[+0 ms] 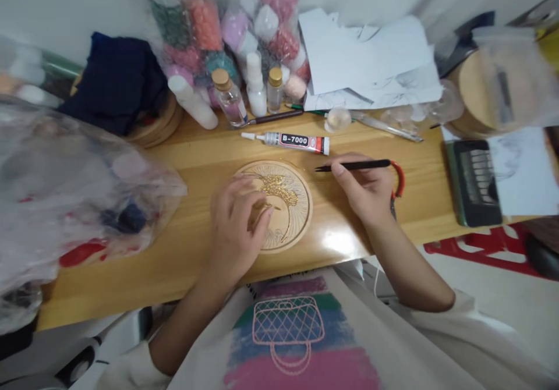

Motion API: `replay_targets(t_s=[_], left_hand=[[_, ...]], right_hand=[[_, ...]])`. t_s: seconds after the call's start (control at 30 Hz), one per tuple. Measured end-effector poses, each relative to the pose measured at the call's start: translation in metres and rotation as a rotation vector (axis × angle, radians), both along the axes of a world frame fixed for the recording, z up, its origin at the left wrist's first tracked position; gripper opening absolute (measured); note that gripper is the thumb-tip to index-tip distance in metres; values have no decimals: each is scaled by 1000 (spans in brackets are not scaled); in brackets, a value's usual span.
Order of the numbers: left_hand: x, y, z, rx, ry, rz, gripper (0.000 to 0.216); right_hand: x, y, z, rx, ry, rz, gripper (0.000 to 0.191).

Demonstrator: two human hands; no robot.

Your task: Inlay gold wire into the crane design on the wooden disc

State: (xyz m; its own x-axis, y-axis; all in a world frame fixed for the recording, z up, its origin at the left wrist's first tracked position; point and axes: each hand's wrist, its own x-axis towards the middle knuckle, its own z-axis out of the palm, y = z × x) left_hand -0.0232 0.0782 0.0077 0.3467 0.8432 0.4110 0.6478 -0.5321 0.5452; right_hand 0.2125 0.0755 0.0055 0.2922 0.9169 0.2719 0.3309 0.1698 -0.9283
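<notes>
Right hand grips black tweezers; left hand curled over round wooden plaque (grip unclear)

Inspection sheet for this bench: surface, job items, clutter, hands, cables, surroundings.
Surface: wooden table, glare patch near front edge.
Job things: round wooden plaque with gold relief; B-7000 tube beyond it, white tip pointing left.
Clutter: bottles, bagged jars and papers along the back; plastic bag at left.
Hands: left hand over the plaque, grip unclear; right hand holds black tweezers, red-handled tool alongside.
Cables: thin white cord below the front edge, cable or string unclear.
Surroundings: pale wall behind, red openwork item at right.
</notes>
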Motion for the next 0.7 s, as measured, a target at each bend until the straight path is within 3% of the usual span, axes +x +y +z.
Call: replay_targets(t_s=[0.1, 0.43, 0.7], left_hand=[[-3, 3, 1, -58, -147, 88, 3], [-6, 19, -16, -146, -445, 198, 24], [-11, 35, -33, -247, -476, 249, 34]], right_hand=[[2, 2, 0, -33, 85, -54, 20], [11, 8, -4, 31, 197, -72, 22], [24, 10, -16, 102, -63, -234, 33]])
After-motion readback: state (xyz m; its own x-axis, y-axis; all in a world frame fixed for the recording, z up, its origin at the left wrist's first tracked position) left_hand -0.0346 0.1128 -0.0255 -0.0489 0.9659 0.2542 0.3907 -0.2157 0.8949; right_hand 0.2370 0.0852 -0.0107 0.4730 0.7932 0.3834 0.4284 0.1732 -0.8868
